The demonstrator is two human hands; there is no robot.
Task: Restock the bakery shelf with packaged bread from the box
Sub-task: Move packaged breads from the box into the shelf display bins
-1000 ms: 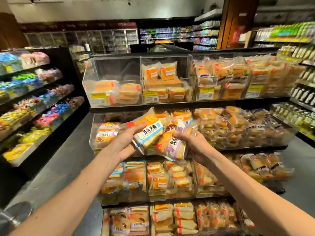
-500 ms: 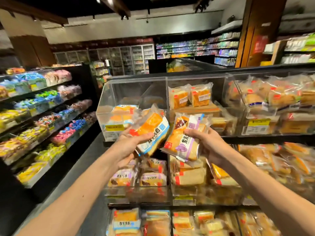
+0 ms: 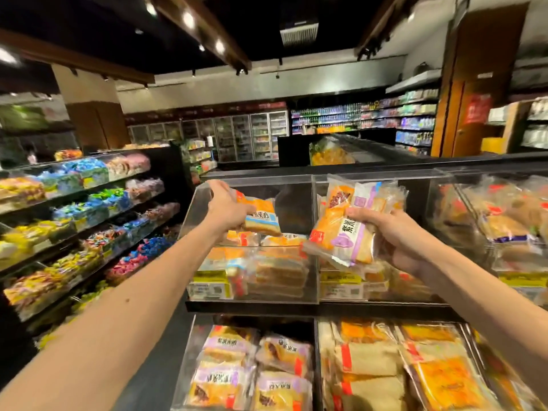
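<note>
My left hand (image 3: 224, 207) grips an orange-and-blue bread packet (image 3: 262, 216) inside the top-left clear bin (image 3: 204, 262) of the bakery shelf, above the packets lying there. My right hand (image 3: 391, 232) holds an orange-and-purple bread packet (image 3: 344, 229), with more clear wrapping bunched behind it, in front of the neighbouring top bin (image 3: 350, 280). Lower bins (image 3: 189, 351) hold several purple and orange packets. No box is in view.
A long shelf of colourful sweets (image 3: 83, 221) runs along the left, with a dark aisle floor (image 3: 154, 366) between it and the bakery shelf. More filled bread bins (image 3: 504, 221) stand to the right. Fridges and drink shelves (image 3: 355, 120) line the back wall.
Both hands rose from the middle shelf level to the top bins. The left hand reached forward into the top-left bin with its packet; the right moved right and up.
</note>
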